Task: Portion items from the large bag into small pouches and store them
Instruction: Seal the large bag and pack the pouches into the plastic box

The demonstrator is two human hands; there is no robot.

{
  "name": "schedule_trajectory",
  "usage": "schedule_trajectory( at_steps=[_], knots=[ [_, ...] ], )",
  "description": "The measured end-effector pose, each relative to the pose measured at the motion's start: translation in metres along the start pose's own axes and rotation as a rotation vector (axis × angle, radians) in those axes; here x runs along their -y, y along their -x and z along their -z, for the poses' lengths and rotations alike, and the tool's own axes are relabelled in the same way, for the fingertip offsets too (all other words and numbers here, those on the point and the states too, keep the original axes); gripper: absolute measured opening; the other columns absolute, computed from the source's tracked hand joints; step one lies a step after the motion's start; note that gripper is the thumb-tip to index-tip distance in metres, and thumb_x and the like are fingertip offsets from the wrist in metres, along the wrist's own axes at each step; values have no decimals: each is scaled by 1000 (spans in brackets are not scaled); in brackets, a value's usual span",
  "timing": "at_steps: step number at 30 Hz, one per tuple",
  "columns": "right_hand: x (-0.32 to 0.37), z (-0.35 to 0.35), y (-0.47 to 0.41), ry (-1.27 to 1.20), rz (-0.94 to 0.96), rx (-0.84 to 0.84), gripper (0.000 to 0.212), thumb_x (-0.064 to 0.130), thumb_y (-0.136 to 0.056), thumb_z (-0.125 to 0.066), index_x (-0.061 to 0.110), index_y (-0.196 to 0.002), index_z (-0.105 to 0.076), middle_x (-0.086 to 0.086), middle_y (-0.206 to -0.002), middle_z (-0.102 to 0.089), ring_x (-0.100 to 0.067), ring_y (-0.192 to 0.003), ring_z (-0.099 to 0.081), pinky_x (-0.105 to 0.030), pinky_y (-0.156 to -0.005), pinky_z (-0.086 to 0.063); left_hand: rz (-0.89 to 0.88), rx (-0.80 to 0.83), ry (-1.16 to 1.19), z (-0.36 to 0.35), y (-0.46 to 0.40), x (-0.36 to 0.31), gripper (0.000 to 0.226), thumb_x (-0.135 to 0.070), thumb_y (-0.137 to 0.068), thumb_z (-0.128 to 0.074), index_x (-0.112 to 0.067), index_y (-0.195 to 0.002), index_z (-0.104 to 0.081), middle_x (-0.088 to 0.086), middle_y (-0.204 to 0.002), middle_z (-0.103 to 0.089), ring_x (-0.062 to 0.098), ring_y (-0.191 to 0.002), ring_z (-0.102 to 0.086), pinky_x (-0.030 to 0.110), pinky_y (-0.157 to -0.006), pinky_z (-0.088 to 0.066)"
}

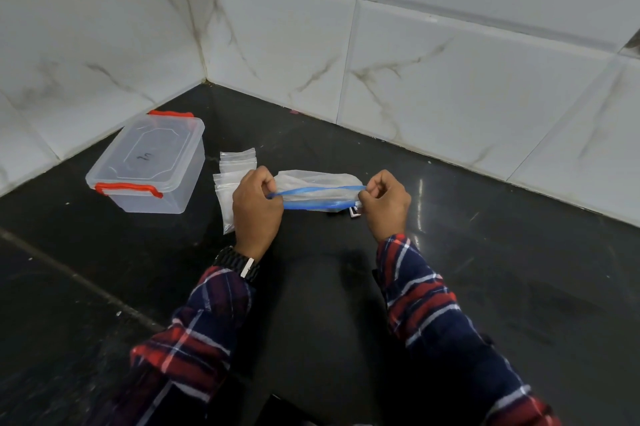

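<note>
Clear plastic large bag (317, 188), blue zip strip, left hand (255, 205) and right hand (384, 202) pinching its ends

Lidded box (147, 166) beside left wall (86, 44)

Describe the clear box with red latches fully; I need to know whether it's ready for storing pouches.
The clear box is translucent plastic, rectangular with rounded corners, its lid on and red latches at both ends. It stands upright on the dark counter near the tiled corner, left of the small pouches. Neither hand touches it. It looks empty.
</note>
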State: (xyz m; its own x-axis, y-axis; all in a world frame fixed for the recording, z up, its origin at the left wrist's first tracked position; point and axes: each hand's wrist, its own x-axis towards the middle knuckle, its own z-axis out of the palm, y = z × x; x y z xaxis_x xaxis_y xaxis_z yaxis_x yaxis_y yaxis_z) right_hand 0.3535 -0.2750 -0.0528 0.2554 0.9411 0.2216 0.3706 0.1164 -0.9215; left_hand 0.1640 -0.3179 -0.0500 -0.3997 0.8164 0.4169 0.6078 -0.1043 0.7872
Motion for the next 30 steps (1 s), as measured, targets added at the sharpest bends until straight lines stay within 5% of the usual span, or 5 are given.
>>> schedule_trajectory(
  at_steps=[9, 13, 19, 24, 30],
  knots=[
    [-5, 4, -6, 8, 68, 21, 23, -6, -81, -53, 16, -80, -59, -6, -80, -56, -15, -70, -51, -15, -64, -44, 94, 207, 44, 7, 0, -2, 28, 7, -78, -59, -15, -68, -45, 0, -61, -45, 13, -57, -43, 26, -57, -40],
    [-11, 9, -18, -49, -42, 50, 28, -7, -80, -51, 17, -80, -64, -7, -89, -67, -16, -81, -60, -21, -73, -51, 70, 469, 20, 14, -1, -1, 22, -14, -81, -71, -20, -74, -51, 13, -66, -56, 20, -60, -50, 38, -66, -51],
    [-7, 12, -36, -113, -74, 196, 40, -13, -80, -43, 21, -77, -65, -3, -87, -69, -8, -72, -61, -22, -64, -48, 111, 652, 176, 21, 2, -17, 28, -46, -82, -68, -20, -74, -63, 16, -65, -57, 13, -54, -48, 26, -55, -41],
    [6, 18, -41, -150, -25, 442, 32, -13, -88, -44, 11, -84, -65, -7, -89, -68, -7, -73, -63, -23, -69, -50, 231, 560, 369, 26, -11, -29, 31, -39, -95, -52, -14, -82, -65, -2, -54, -53, 8, -44, -47, 19, -40, -34],
    [20, 25, -39, -384, -130, 682, 27, -9, -90, -46, 5, -83, -68, -10, -94, -69, -18, -83, -67, -26, -75, -56, 396, 442, 308, 7, -21, 2, 22, -9, -97, -44, -11, -107, -63, 4, -83, -59, 13, -73, -59, 21, -62, -51]
  ],
)
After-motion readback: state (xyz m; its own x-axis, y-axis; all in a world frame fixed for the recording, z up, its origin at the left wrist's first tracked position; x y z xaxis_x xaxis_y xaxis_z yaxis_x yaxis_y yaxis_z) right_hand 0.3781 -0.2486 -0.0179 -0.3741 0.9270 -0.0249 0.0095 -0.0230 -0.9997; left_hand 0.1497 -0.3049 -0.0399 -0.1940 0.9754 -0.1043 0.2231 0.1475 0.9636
